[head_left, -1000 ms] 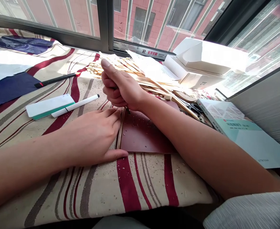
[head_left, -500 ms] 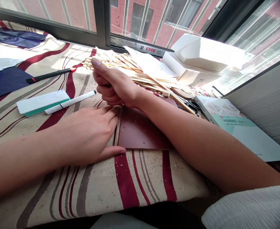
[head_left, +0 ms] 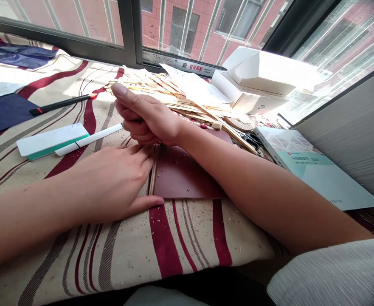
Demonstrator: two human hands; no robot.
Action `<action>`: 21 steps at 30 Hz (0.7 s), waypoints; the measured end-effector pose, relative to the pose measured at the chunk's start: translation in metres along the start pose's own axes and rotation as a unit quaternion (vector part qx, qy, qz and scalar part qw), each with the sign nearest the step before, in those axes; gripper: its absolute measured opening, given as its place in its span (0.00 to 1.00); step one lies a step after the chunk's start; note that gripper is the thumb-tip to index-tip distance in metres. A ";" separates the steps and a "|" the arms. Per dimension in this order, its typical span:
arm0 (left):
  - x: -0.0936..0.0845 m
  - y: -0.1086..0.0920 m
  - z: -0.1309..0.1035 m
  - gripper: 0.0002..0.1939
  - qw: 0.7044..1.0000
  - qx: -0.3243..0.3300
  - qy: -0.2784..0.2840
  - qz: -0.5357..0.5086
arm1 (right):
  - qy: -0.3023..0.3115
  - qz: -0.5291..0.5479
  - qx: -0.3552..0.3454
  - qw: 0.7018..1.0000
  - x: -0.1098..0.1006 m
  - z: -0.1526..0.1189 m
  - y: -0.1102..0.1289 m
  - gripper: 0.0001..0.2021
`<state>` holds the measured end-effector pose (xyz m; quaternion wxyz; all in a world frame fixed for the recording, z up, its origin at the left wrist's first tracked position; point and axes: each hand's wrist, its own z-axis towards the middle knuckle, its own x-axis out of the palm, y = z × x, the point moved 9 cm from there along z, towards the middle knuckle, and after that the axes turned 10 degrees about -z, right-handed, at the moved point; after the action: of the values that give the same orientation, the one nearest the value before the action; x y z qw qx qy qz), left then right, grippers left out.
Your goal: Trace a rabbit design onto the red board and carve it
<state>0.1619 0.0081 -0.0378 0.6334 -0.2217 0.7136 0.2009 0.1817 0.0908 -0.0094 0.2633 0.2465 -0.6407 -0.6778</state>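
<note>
My left hand (head_left: 126, 180) lies flat, palm down, with its thumb spread along the near edge of a dark red-brown board or cover (head_left: 187, 174). Its fingers press near a thin wooden strip (head_left: 153, 172) that runs along the board's left side. Just beyond, my right hand (head_left: 148, 117) is closed with the thumb on top, above the far end of that strip. Whatever the right fingers grip is hidden. My right forearm crosses over the board and covers part of it.
Left of the hands lie a white marker (head_left: 89, 139), a white and green block (head_left: 51, 140) and a black pencil (head_left: 62, 104). Thin wooden sticks (head_left: 177, 100), a white box (head_left: 257, 80), scissors (head_left: 250, 142) and a book (head_left: 314, 165) sit beyond and right. Crumbs dot the striped cloth (head_left: 129, 250).
The whole view has shifted slightly, so everything appears a little further left. Both hands keep nearly the same pose over the board and the strip.
</note>
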 end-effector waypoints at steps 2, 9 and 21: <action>-0.002 0.000 0.000 0.50 1.000 0.004 -0.007 -0.007 | 0.055 0.037 -0.019 0.998 0.007 -0.004 0.005 0.31; -0.003 -0.003 -0.001 0.51 0.999 0.022 -0.028 0.011 | -0.140 0.000 0.017 0.990 -0.022 -0.005 -0.004 0.31; 0.001 -0.005 -0.011 0.51 0.989 0.060 -0.117 0.061 | -0.044 0.084 -0.026 0.995 -0.026 -0.019 0.016 0.31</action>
<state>0.1558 -0.0019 -0.0373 0.7111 -0.1142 0.6577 0.2208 0.2143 0.0941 0.0055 0.2971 0.1552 -0.6522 -0.6799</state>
